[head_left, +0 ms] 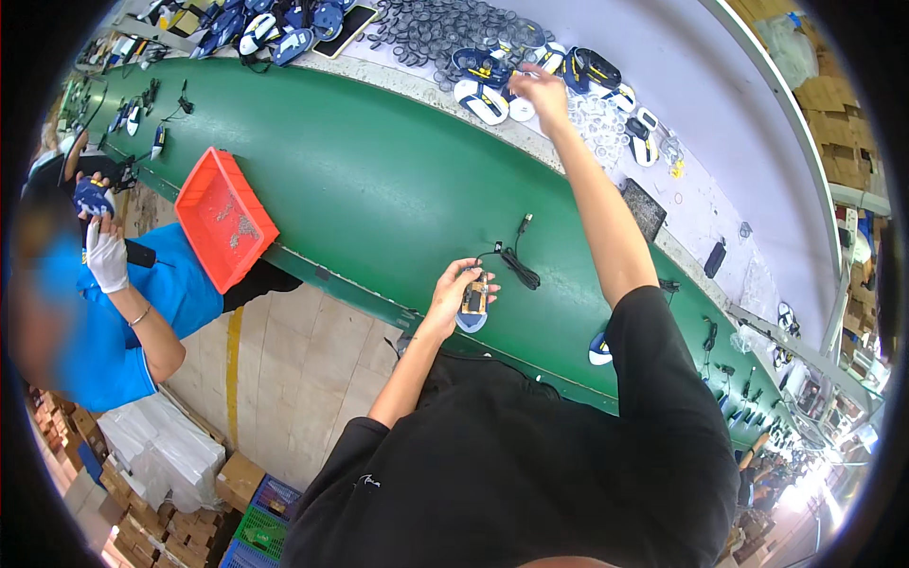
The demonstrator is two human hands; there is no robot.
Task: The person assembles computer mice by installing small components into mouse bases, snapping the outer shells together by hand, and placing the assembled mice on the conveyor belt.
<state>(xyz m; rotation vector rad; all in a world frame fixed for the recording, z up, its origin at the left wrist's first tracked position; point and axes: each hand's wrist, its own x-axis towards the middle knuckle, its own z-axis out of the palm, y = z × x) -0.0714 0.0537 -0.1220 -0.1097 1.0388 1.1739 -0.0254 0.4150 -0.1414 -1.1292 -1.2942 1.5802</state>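
My left hand (452,295) is wrapped round an opened computer mouse (473,301), its brown circuit board and a dark part uncovered above a pale blue-white base. From it a black cable (516,268) runs onto the green work surface, bundled, with its plug beyond. My right hand (542,95) reaches far across to the ledge, over a group of blue and white mouse shells (483,99). Its fingers are blurred and partly hidden among these parts, so whether they grip one does not show. Beside that hand lie many small clear plastic pieces (598,123).
Dark grey rings (426,43) heap on the ledge near a phone (345,30) and more mouse shells (256,33). A red tray (194,204) with small metal bits overhangs the near edge at left. A co-worker in blue (104,312) handles a mouse there. Another mouse (599,348) lies by my right arm.
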